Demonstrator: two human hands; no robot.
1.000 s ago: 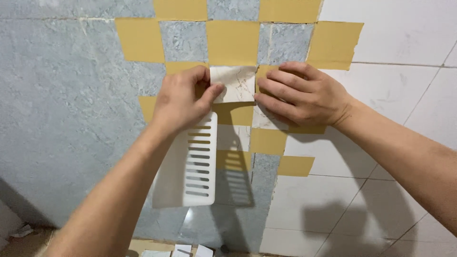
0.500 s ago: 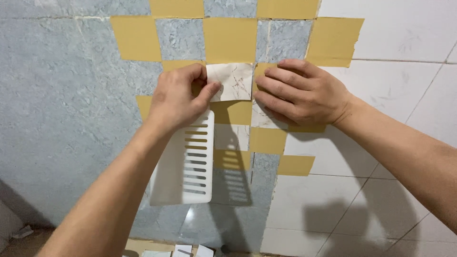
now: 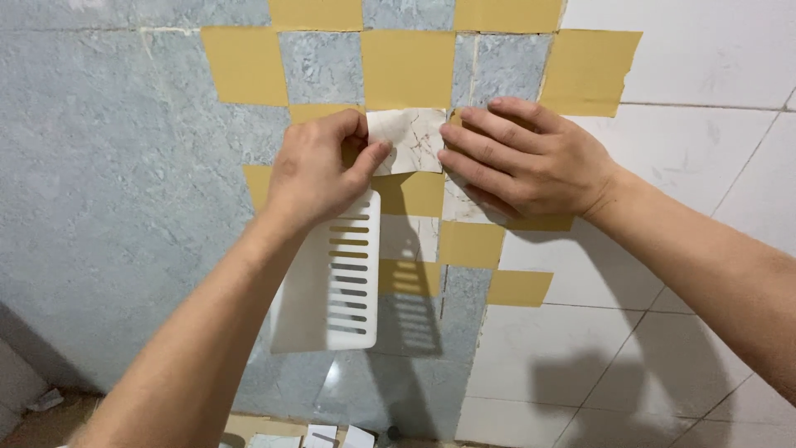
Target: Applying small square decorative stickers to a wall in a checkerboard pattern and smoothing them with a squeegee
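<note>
A small square marble-patterned sticker [image 3: 410, 139] lies against the wall among yellow and grey squares. My left hand [image 3: 319, 170] pinches its left edge between thumb and fingers, and a white slotted plastic scraper [image 3: 336, 278] hangs down from under that same hand. My right hand [image 3: 522, 158] lies flat on the wall just right of the sticker, fingertips touching its right edge and covering another pale square [image 3: 460, 203] below.
The wall is grey marbled surface [image 3: 108, 191] on the left and white tile [image 3: 696, 149] on the right, with a checker of yellow squares [image 3: 406, 66] across the seam. Small pale pieces [image 3: 319, 435] lie on the floor at the bottom edge.
The hands have hardly moved. My left thumb has shifted slightly along the sticker's left edge, and the view has drifted a little.
</note>
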